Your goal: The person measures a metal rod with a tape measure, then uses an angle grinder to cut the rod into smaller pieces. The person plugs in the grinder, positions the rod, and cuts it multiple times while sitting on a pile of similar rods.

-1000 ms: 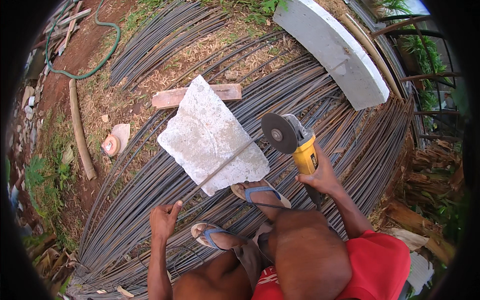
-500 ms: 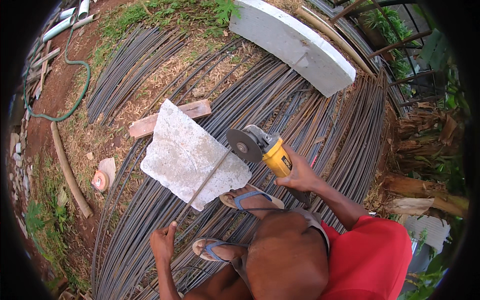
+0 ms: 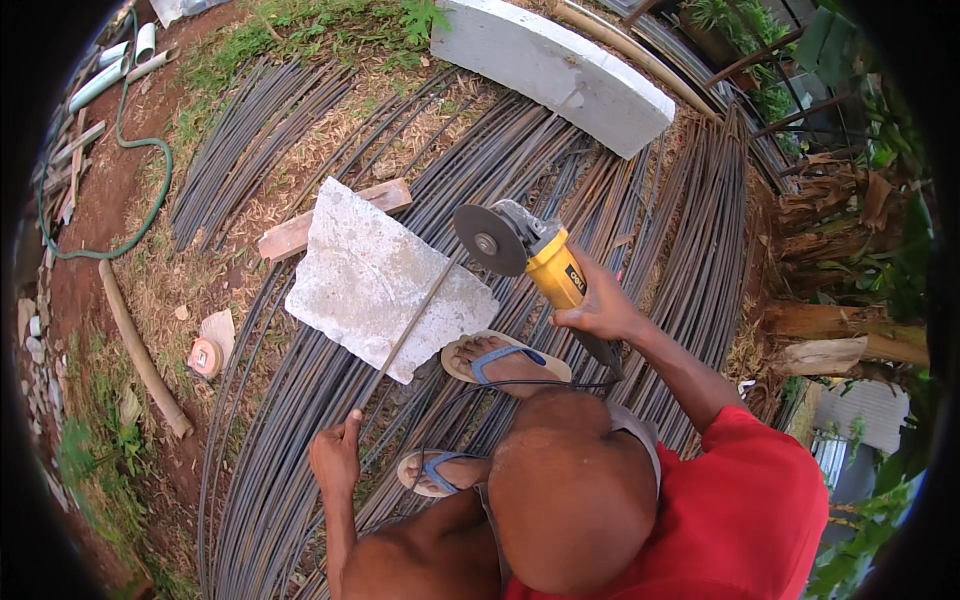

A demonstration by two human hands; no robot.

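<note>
My right hand (image 3: 600, 310) grips a yellow angle grinder (image 3: 555, 268), its grey disc (image 3: 490, 240) held in the air just past the right edge of a flat grey concrete slab (image 3: 360, 270). A thin steel rod (image 3: 410, 325) lies diagonally across the slab's lower right part. My left hand (image 3: 335, 460) is closed around the rod's near end, thumb up. My feet, in blue-strapped sandals (image 3: 505, 362), stand on the bed of long steel bars (image 3: 660, 230) beneath the slab.
A wooden plank (image 3: 290, 235) pokes out from under the slab's far side. An orange tape measure (image 3: 203, 357) lies on the ground to the left, near a wooden pole (image 3: 140, 350) and a green hose (image 3: 140, 200). A white curved concrete block (image 3: 550, 70) sits beyond.
My left hand was open beside the rod; it has moved onto the rod's near end and closed on it. The grinder stays raised by the slab's right edge.
</note>
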